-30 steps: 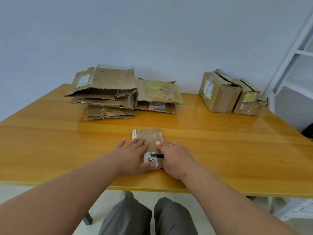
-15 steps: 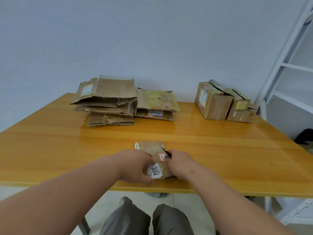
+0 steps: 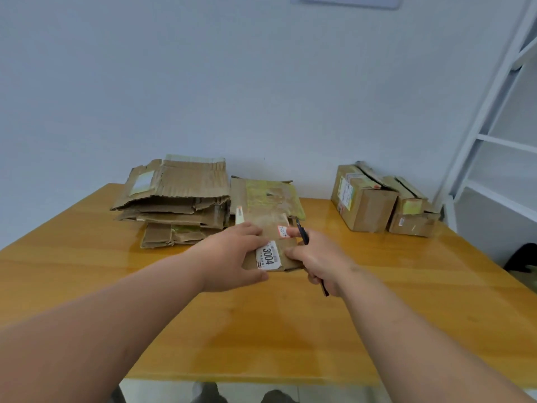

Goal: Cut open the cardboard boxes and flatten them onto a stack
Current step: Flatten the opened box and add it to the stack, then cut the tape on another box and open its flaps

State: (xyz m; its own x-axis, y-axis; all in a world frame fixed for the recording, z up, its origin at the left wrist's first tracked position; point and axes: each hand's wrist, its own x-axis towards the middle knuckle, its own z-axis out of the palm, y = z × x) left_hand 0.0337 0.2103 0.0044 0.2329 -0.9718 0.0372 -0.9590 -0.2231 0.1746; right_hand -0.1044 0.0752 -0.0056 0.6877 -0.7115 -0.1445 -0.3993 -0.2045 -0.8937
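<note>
A small flattened cardboard box [image 3: 274, 237] with a white "3004" label is lifted off the wooden table [image 3: 261, 330], held between both hands. My left hand [image 3: 229, 257] grips its left side, fingers on top and thumb below. My right hand [image 3: 319, 257] grips its right edge and also holds a thin black cutter [image 3: 303, 235], whose ends stick out above and below the fist. Behind the lifted piece lies a stack of flattened cardboard [image 3: 174, 199], with a smaller flattened pile [image 3: 267, 196] beside it.
Two uncut boxes stand at the back right of the table, a larger one [image 3: 363, 199] and a smaller one [image 3: 412, 213]. A white shelf frame [image 3: 494, 141] rises at the right. A pale wall runs behind the table. My knees show below the front edge.
The flattened box lay pressed on the table under both hands; now both hands have lifted it and carried it away from me toward the cardboard piles. The view has tilted upward.
</note>
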